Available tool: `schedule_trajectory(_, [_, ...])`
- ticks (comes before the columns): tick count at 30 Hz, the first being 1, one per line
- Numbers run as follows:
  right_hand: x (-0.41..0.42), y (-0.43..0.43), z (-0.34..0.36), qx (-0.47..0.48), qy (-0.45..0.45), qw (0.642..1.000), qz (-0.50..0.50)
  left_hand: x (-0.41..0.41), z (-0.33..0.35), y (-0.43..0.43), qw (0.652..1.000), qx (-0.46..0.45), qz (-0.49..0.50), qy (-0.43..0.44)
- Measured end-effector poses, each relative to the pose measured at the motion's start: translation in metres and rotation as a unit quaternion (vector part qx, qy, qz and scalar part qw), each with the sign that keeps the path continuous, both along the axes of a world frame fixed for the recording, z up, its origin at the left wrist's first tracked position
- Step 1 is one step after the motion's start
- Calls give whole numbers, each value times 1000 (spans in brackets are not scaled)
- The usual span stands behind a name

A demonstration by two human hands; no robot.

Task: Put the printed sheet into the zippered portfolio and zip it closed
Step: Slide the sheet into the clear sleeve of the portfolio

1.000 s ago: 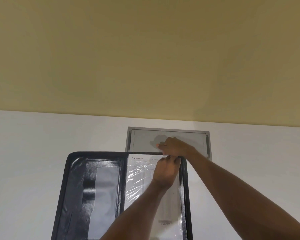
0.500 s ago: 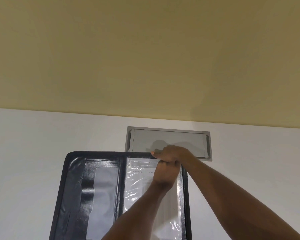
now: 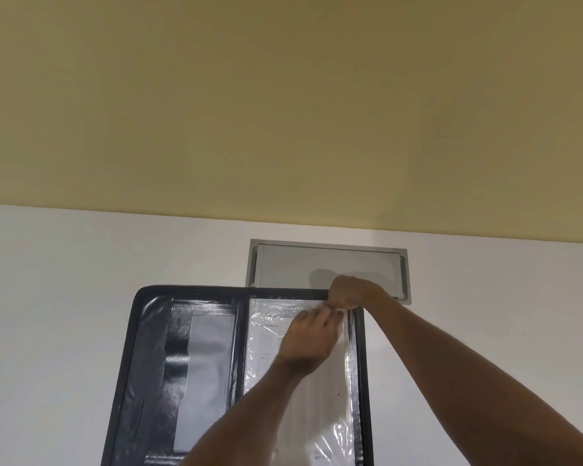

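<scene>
1. Your left grip (image 3: 312,338) rests on the printed sheet (image 3: 317,408), fingertips bunched and pinching its top edge.
2. Your right grip (image 3: 350,292) is curled tight on the clear sleeve (image 3: 271,307) at the far right corner.
3. The printed sheet lies in the right half of the open portfolio (image 3: 138,348) on the worktop (image 3: 48,331).

Hiding, cropping, blurring
Covering the far right corner of printed sheet (image 3: 317,415) and portfolio (image 3: 148,364) with left hand (image 3: 308,341) and right hand (image 3: 350,292); cropping the portfolio's lower part at the bottom edge; blurring the print beyond reading.
</scene>
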State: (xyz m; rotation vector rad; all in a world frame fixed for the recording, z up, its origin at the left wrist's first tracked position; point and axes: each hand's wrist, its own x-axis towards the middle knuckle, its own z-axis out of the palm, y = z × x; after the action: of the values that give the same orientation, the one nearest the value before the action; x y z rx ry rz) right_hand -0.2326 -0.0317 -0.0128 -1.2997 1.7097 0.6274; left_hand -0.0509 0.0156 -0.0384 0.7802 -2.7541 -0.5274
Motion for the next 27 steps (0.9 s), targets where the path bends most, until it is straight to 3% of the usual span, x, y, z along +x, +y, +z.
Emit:
schedule_trajectory(5, [-16, 20, 10, -96, 54, 994, 17, 44, 1, -38, 993, 48, 45, -99])
schedule_trajectory(11, [-22, 40, 9, -144, 18, 983, -114, 90, 1, -78, 983, 23, 8, -183])
schedule_trajectory(14, [-21, 54, 11, -167, 86, 964, -189, 103, 3, -83, 982, 46, -1, -184])
schedule_trajectory(17, [-2, 68, 17, -268, 168, 933, -172, 109, 2, -80, 977, 51, -39, -201])
schedule_trajectory(21, [83, 90, 18, -379, 67, 914, -129, 101, 4, -72, 972, 54, -57, -221])
schedule_trajectory(27, [209, 159, -10, -394, -57, 917, 2, 85, 2, -60, 957, 45, -46, -283])
